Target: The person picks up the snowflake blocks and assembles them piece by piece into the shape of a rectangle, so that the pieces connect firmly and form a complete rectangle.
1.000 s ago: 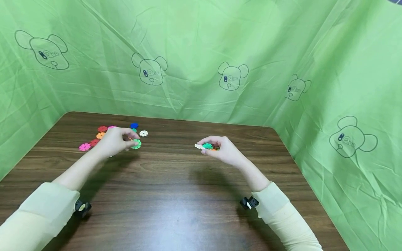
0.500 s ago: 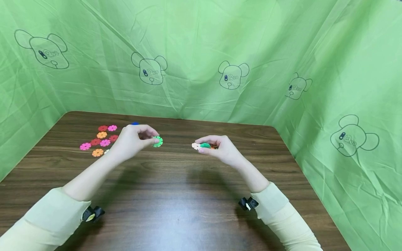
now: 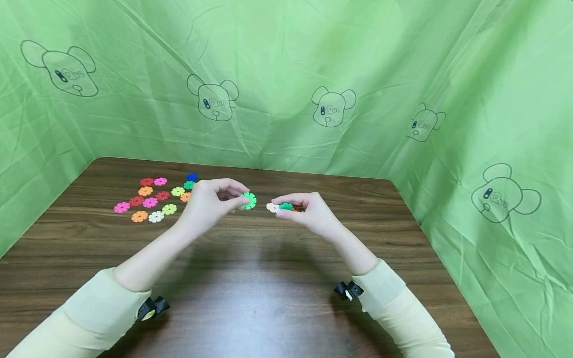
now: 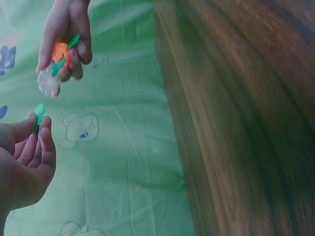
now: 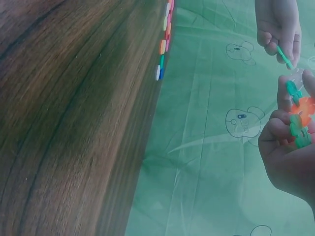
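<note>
My left hand pinches a light green notched plastic disc between thumb and fingertips, above the table. Facing it, my right hand grips a joined chain of such discs: a white disc at the free end, then a green disc, an orange disc and another green disc. In the head view the fingers cover part of this chain. A small gap separates the light green disc from the white one.
Loose notched discs in several colours lie at the table's back left, among them a blue disc, a pink disc and a white disc. Behind the brown wooden table hangs a green cloth.
My left hand has moved right with the light green disc, away from the loose discs and towards the chain. The right hand has shifted slightly left with the chain.
</note>
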`<state>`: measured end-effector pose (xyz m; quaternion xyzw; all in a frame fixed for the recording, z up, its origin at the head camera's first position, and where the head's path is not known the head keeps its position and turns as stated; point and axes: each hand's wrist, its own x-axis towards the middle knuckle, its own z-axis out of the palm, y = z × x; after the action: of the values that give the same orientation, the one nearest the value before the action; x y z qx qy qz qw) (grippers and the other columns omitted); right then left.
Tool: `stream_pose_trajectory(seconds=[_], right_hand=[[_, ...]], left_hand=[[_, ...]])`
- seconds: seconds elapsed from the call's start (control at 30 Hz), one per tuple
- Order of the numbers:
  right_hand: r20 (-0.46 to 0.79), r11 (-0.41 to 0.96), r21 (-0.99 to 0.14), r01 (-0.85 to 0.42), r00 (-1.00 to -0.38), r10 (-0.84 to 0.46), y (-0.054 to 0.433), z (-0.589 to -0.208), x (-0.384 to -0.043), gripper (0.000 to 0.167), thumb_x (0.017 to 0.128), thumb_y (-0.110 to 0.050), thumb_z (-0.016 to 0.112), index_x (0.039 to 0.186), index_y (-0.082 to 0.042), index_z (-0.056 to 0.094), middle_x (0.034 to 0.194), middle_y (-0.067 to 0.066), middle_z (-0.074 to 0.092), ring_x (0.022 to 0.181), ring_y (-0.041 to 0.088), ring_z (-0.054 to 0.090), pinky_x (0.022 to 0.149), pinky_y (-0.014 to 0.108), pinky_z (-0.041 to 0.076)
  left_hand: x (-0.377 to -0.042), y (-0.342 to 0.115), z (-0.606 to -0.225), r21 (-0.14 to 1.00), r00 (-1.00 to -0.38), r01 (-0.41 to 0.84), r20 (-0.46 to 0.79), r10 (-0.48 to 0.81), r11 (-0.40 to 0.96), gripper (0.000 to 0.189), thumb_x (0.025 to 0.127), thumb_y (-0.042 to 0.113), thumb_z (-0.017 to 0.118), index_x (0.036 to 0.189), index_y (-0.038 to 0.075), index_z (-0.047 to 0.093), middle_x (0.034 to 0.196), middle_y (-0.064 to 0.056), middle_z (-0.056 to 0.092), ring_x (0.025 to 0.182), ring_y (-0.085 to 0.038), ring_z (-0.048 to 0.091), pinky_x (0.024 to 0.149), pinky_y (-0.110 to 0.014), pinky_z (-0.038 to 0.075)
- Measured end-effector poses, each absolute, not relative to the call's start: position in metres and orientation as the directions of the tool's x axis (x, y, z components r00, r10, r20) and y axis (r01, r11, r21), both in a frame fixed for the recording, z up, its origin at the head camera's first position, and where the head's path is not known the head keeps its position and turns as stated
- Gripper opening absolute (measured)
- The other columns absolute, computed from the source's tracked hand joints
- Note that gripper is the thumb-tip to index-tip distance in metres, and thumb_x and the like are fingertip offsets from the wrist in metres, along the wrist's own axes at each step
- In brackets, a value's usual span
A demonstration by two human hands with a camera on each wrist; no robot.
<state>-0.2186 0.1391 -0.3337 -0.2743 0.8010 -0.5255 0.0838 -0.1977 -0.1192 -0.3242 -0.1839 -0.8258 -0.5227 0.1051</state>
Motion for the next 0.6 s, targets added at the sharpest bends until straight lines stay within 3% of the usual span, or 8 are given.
stream_pose_trajectory(seconds=[0.2, 0.6], right_hand=[[0.166, 0.288, -0.886, -0.363, -0.830, -0.533, 0.135, -0.333, -0.218, 0.023, 0.083, -0.027, 0.074, 0.106, -0.025, 0.072, 0.090, -0.001, 0.071, 0.070, 0.012, 0.055, 0.060, 0.023, 0.047], [0.162, 0.275, -0.890, -0.363, -0.816, -0.554, 0.132, -0.335, -0.217, 0.024, 0.084, -0.023, 0.073, 0.107, -0.018, 0.072, 0.091, 0.005, 0.073, 0.069, 0.010, 0.058, 0.058, 0.020, 0.045]], left_hand=[[-0.194, -0.108, -0.327, 0.828, -0.903, 0.429, 0.383, 0.196, 0.361, 0.016, 0.077, 0.025, 0.079, 0.089, 0.017, 0.072, 0.079, 0.002, 0.072, 0.068, -0.015, 0.068, 0.057, -0.025, 0.053], [-0.193, -0.098, -0.333, 0.827, -0.885, 0.464, 0.417, 0.207, 0.319, 0.014, 0.076, 0.020, 0.079, 0.087, 0.014, 0.073, 0.077, 0.002, 0.072, 0.067, -0.010, 0.067, 0.058, -0.023, 0.054]])
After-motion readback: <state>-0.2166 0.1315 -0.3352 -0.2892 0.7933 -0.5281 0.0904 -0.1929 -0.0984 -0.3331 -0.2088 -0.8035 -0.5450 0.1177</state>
